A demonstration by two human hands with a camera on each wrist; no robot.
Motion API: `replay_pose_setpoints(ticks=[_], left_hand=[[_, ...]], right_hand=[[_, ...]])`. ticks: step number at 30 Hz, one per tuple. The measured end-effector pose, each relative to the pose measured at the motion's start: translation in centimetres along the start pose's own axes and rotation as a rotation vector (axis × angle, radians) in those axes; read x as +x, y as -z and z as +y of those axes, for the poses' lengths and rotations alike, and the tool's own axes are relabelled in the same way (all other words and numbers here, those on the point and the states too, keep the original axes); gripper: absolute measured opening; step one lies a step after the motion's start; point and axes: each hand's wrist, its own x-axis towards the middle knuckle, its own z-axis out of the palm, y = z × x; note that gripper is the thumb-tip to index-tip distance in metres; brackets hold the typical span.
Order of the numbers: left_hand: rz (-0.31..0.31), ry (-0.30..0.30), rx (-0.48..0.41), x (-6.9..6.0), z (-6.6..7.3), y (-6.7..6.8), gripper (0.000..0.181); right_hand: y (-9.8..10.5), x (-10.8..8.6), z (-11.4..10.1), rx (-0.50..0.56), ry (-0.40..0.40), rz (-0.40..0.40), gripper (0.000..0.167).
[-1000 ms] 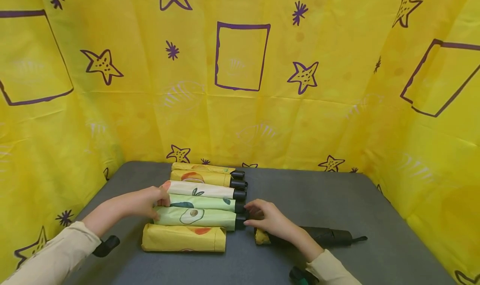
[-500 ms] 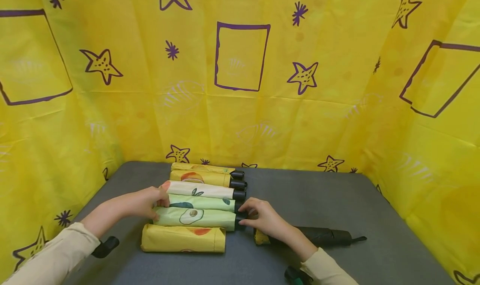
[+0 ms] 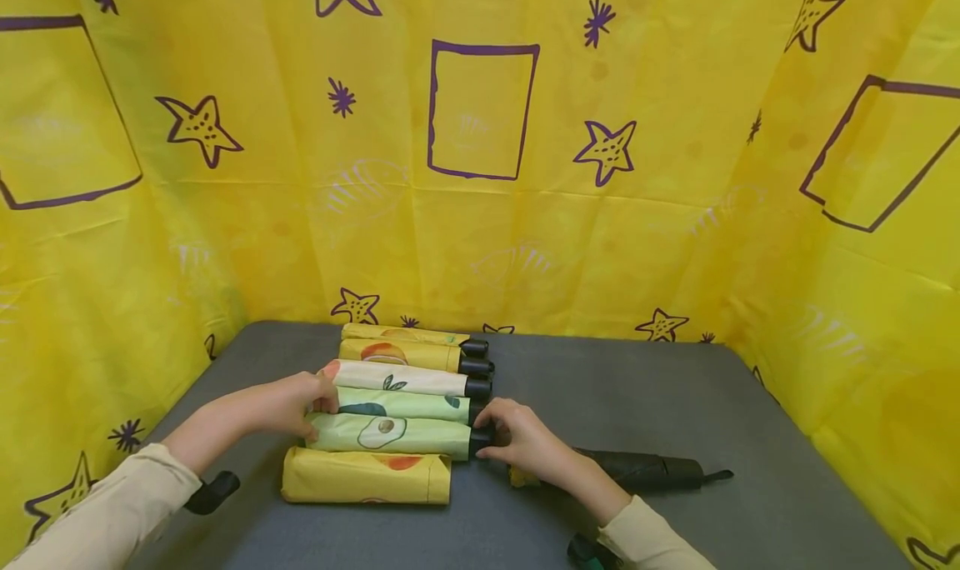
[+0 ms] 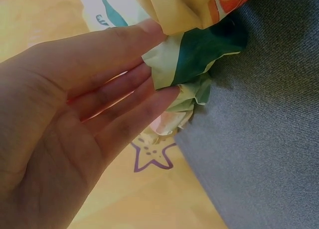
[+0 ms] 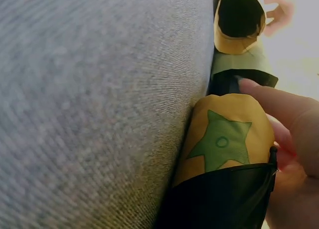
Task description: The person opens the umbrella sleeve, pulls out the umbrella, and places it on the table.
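A light green umbrella with an avocado print lies in a row of folded umbrellas. At its left end, my left hand pinches the green fabric between thumb and fingers, seen also in the left wrist view. My right hand pinches the umbrella's black end with the thumb and fingertips. Nearer me lies a yellow umbrella sleeve, whose dark round opening shows in the right wrist view. Another green umbrella lies just behind the avocado one, close to my left fingers.
Further back are a white umbrella and two yellow ones, all with black ends to the right. A black umbrella lies under my right forearm, its yellow tip bearing a green star. Yellow printed cloth surrounds the grey table.
My right hand has moved slightly left and its fingertips have closed onto the avocado umbrella's black end. The left hand stays in place.
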Motion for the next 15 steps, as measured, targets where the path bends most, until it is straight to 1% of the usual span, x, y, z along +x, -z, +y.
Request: replay_pose_setpoints(ticks=[4,7,15], left_hand=[[-0.009,0.017,-0.008,0.02,0.14,0.10,0.031],[-0.012,0.022,-0.016,0.04,0.25,0.13,0.031],[-0.008,0.023,-0.006,0.03,0.37,0.16,0.030]], right_hand=[[-0.13,0.04,0.06,0.008,-0.022,-0.034,0.033],[-0.32,0.10,0.07,-0.010,-0.028,-0.043,0.032],[-0.78,0.17,-0.12,-0.031,-0.042,-0.022,0.032]])
